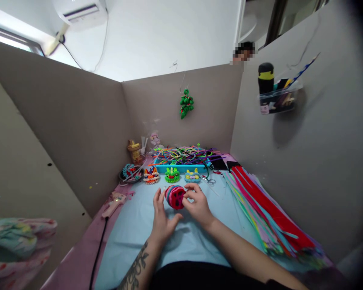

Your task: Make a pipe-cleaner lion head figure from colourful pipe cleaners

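Above the blue cloth hangs a small round fuzzy pipe-cleaner piece [173, 196], striped pink, white and teal round its side. Its flat pinkish-red face has dark spots and is turned towards my right hand [199, 204], whose thumb and fingers pinch its right edge. On the other side, my left hand [161, 219] is spread, thumb well apart from the fingers; its fingertips are close to the piece, and I cannot tell whether they touch it. Behind stand three fuzzy animal-head pieces: orange [151, 176], green [172, 175] and yellow-blue [192, 175].
A blue tray [181, 169] heaped with pipe cleaners stands at the back. Scissors [211, 181] lie before it. Long pipe-cleaner bundles [269, 205] line the right, a corded pink tool [113, 206] and a dark bowl [130, 177] the left. Grey partitions [175, 76] enclose the table.
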### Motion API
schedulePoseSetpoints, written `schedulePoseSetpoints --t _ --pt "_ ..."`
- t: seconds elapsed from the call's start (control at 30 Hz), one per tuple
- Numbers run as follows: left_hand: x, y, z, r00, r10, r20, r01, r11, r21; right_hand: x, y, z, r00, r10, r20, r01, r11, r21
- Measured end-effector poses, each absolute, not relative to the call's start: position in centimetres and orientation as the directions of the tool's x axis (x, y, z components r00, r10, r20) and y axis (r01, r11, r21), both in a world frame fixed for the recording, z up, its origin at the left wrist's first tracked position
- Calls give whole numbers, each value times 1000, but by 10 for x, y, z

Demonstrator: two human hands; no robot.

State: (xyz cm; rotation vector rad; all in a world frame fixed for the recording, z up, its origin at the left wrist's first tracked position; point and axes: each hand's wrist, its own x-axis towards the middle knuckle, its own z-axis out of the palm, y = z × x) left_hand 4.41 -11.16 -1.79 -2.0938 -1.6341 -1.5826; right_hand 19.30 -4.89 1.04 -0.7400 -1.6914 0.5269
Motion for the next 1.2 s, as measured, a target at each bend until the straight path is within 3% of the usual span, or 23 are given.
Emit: schedulePoseSetpoints --t 0.13,0.4,0.7,1.07,1.2 --pt "44 -107 -21 -22 740 672 682 -480 552 194 -56 19 -167 766 620 142 641 -754" --pt "40 -103 -26 -188 734 653 585 -450 675 195 -69 29 -323 715 620 104 678 -727" --pt "35 -104 -27 -248 720 648 546 -449 708 202 -69 33 -227 684 693 176 729 -662" --pt "37 -105 -24 -205 684 700 605 -474 640 198 -76 36 -259 643 720 189 765 -616" --pt "39 -106 -19 -185 649 738 653 -480 586 195 -79 36 -252 699 669 234 715 -659"
